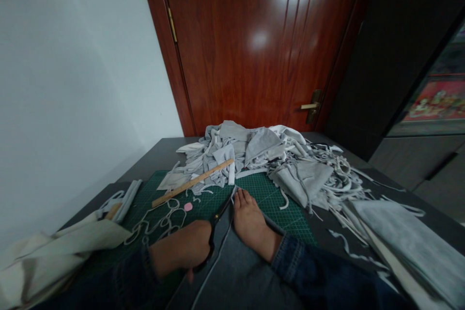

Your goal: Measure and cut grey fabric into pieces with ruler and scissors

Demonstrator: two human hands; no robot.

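Observation:
My left hand [187, 247] is closed round the dark handles of a pair of scissors [219, 212]. The blades point up and away, along the left edge of a dark grey piece of fabric [240, 271]. My right hand [250, 219] lies on that fabric near its narrow far end, palm down, fingers stretched forward beside the scissor tips. Its thumb is hidden. A pale narrow strip [214, 266] runs along the fabric's left side towards me. Both rest over a green cutting mat [290, 218].
A heap of grey fabric scraps [232, 143] covers the table's far side. A wooden ruler [192, 183] lies before it, with loose white cord [169, 218] and a pink disc [188, 207] nearby. Cream cloth [65, 247] sits left; folded pale grey fabric [410, 237] sits right.

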